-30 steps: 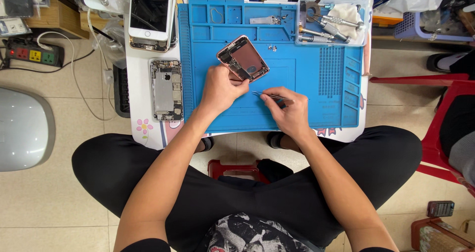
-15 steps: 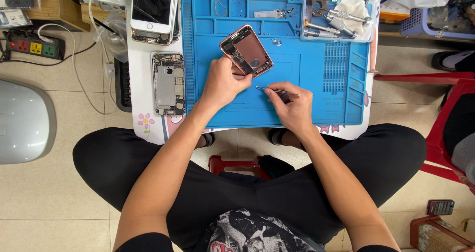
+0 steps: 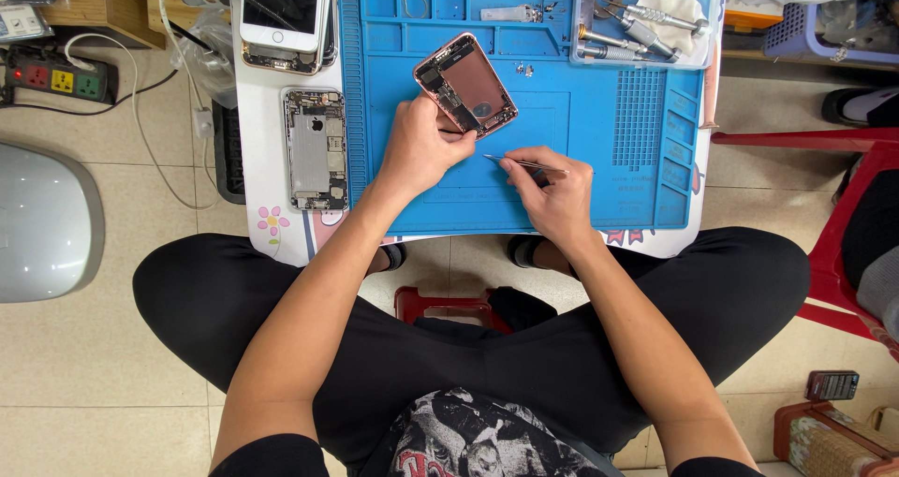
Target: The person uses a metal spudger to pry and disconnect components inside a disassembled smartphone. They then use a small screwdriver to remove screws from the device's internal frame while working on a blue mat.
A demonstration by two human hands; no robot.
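An opened rose-gold phone body [image 3: 466,85] lies tilted on the blue repair mat [image 3: 599,149], its insides facing up. My left hand [image 3: 420,146] grips its near end and steadies it. My right hand [image 3: 554,198] holds thin metal tweezers [image 3: 521,163] whose tip points left toward the phone's lower edge, a little short of it. A few tiny screws [image 3: 526,66] lie on the mat just right of the phone.
A second opened silver phone [image 3: 315,147] lies on the white table left of the mat, a white-faced phone [image 3: 282,9] above it. A clear tray of screwdrivers [image 3: 637,23] sits at the mat's top right. A power strip [image 3: 58,77] lies on the floor at left, a red stool [image 3: 843,159] at right.
The camera view has shifted. My left hand stays on the phone while my right hand keeps the tweezers, now with the tip nearer the phone's lower edge.
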